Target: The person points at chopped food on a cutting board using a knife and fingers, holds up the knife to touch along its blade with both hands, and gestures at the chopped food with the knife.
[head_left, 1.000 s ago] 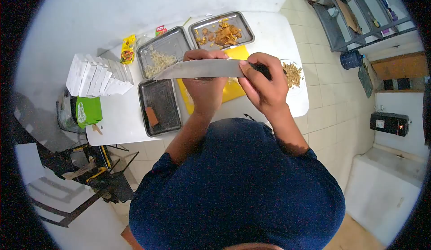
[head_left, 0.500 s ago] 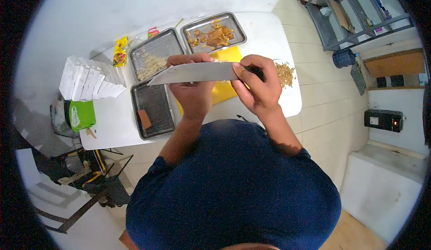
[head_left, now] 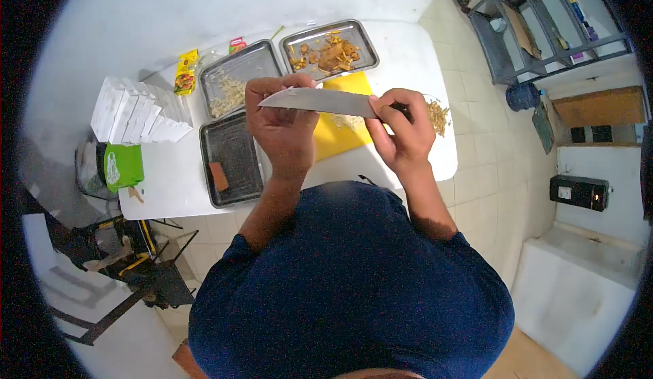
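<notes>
A large knife is held up level over the table, its blade pointing left. My right hand is closed round its dark handle, thumb near the blade's base. My left hand is behind and below the blade, fingers curled near its tip half; whether they grip anything is hidden by the blade. Below lies a yellow cutting board with small pale chopped bits on it.
On the white table are a tray of pale pieces, a tray of orange-brown pieces, a dark tray with a reddish block, brown bits at the right, white boxes, a yellow packet and a green container.
The knife has slid to the right relative to my left hand, so its tip now lies over the left fingers instead of beyond them. The whole view has shifted slightly.
</notes>
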The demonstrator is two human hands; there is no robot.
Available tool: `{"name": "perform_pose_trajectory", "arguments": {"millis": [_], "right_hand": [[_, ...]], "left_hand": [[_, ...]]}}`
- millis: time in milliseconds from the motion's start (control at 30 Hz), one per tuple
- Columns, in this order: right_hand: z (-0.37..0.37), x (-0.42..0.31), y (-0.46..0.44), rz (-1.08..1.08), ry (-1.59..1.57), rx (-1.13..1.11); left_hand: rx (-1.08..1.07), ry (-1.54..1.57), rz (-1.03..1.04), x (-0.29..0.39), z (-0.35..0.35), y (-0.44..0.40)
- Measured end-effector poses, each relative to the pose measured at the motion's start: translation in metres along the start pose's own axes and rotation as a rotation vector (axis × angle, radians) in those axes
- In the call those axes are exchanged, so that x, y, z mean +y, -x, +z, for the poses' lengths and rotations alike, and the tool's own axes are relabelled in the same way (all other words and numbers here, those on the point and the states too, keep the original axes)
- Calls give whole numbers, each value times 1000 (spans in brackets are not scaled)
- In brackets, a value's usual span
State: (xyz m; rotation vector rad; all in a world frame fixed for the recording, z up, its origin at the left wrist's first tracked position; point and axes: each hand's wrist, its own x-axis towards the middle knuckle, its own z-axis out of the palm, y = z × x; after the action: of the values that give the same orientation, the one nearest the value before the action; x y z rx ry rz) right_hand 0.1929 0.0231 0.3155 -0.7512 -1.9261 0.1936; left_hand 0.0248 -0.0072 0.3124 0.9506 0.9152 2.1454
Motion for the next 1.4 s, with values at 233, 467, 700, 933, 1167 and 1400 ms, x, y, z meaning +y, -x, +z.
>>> {"name": "perform_pose_trajectory", "arguments": {"millis": [233,467,700,933,1167,1400], "right_hand": [[-6,-2,-3,-12,46,-8],[-7,5,3,-41,86,3],[-11,-1,-1,-44,68,10],[-8,-2,0,-3,50,17],[-9,0,2,10,45,25],[-5,0,-2,27,41,52]], "left_hand": [[11,-38,79,2,2,1],[36,-133,179,13,-1,-2],[-8,-213,331,23,0,-7],[-28,-164,339,25,-1,-10],[-48,-73,319,25,-3,-9],[-44,-227,286,21,5,-6]]}}
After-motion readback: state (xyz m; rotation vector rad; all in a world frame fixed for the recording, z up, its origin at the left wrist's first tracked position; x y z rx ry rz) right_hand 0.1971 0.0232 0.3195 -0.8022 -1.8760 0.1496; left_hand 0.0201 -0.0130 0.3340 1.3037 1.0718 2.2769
